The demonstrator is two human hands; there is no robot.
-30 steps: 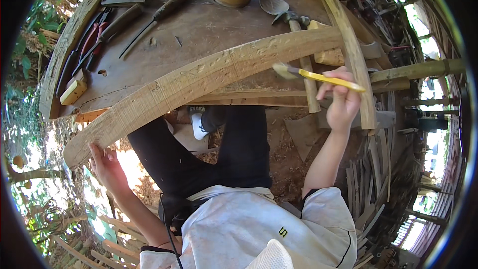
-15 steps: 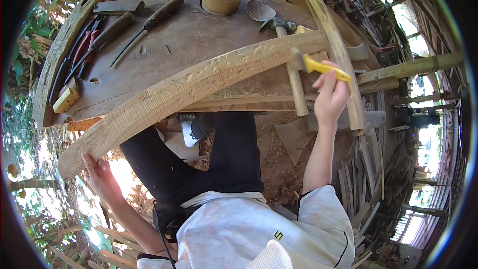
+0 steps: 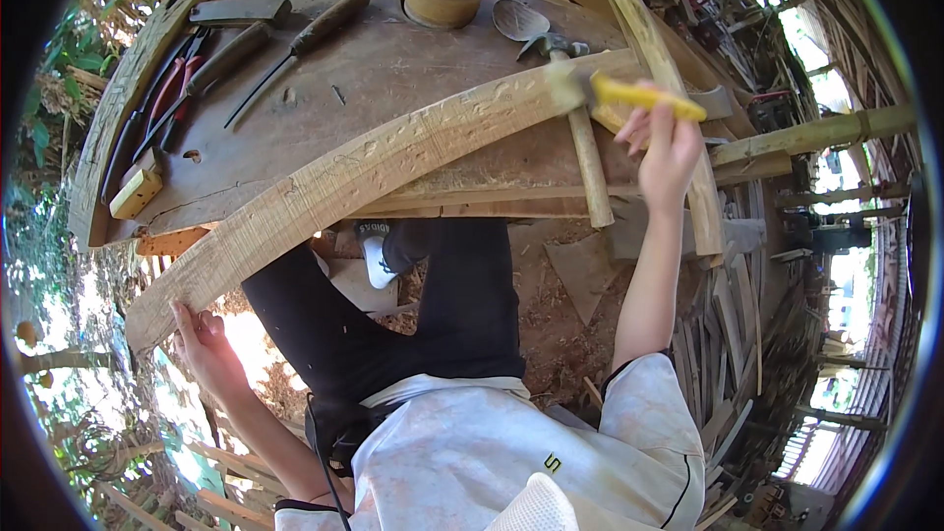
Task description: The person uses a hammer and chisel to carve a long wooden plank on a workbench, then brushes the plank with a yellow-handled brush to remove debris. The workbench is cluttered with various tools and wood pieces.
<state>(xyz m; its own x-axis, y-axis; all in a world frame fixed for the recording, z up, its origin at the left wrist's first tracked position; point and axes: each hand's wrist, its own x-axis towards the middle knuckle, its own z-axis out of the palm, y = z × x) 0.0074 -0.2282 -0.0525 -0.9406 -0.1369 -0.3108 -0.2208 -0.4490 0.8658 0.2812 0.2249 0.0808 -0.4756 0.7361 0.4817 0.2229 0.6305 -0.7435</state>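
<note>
Wooden plank (image 3: 359,159) slants across the bench (image 3: 423,54), its left end jutting past the bench's near edge. Left hand (image 3: 211,352), half-curled, touches that end — steadying it, seemingly; clasp cannot be told. Right hand (image 3: 671,159) closed round brush (image 3: 649,97) — bristles (image 3: 564,88) over plank, bench's right.

The wooden bench (image 3: 393,64) bears red-handled pliers (image 3: 170,87) and a hammer (image 3: 588,152).

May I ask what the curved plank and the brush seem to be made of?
The curved plank looks like bare, matte wood: grain lines and dents show. The brush has an evenly bright yellow handle, perhaps plastic or painted wood; its pale bristles are too blurred to tell.
</note>
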